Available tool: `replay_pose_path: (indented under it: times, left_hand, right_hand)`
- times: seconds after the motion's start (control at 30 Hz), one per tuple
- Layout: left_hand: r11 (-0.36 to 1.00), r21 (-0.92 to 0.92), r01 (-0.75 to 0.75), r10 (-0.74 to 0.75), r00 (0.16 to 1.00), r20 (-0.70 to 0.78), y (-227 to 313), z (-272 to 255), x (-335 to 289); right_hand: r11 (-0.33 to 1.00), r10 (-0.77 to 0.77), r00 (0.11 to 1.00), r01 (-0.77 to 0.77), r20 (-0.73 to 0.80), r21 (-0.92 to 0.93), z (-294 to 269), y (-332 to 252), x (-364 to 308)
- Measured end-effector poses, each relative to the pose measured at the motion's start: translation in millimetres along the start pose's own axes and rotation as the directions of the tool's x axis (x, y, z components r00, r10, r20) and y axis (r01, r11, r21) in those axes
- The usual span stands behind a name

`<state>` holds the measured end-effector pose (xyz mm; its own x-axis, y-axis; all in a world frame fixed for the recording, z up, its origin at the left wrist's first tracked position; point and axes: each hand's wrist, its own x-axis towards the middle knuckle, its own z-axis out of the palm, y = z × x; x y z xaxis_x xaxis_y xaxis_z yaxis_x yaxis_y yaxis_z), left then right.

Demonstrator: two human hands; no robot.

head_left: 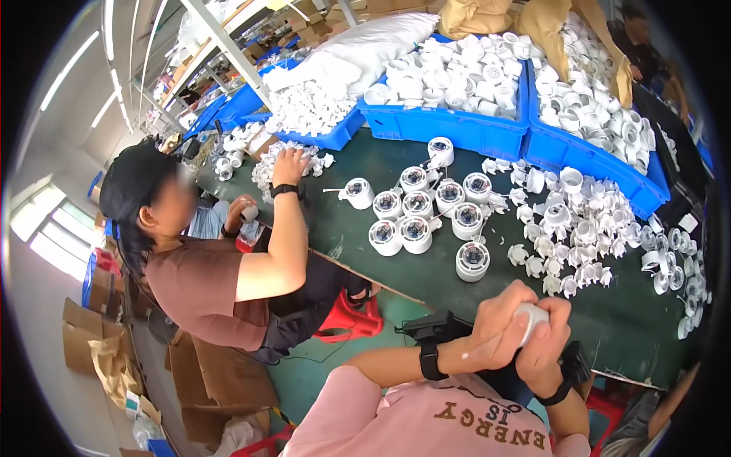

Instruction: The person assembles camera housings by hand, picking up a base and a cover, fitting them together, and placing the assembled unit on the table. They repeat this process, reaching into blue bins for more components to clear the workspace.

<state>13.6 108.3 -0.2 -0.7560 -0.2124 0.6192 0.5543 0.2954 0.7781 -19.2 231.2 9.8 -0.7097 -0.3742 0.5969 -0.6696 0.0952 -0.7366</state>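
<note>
Both my hands are closed around a small white round plastic housing (531, 316), held just past the table's near edge. My left hand (495, 324) grips it from the left, and my right hand (547, 346) wraps its other side. A thin white wire (481, 349) shows below my left hand. Fingers cover most of the housing. Beyond my hands, a white round unit with a dark circuit face (473, 260) stands on the green table. Several similar units (416, 203) are grouped behind it. Right of them lies a spread of white clawed plastic parts (567, 236).
Blue bins (449, 131) heaped with white parts line the table's back. White rings (668, 263) lie at the far right. At left, a co-worker in a brown shirt (205, 286) reaches into a pile of small white parts (268, 164). A red stool (352, 316) stands between us.
</note>
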Motion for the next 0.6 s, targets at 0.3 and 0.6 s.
replay_pose_path:
  times: [0.3, 0.6]
  left_hand:
    - [0.809, -0.224, 0.544, -0.549, 0.835, 0.042, -54, -3, 31]
    - [0.972, 0.206, -0.109, -0.009, 0.867, 0.497, 2, 31, 20]
  right_hand:
    - [0.925, 0.355, 0.928, -0.366, 0.114, 0.1, 10, 26, -5]
    - [0.848, 0.435, 0.879, -0.325, -0.197, 0.419, -30, 43, -17]
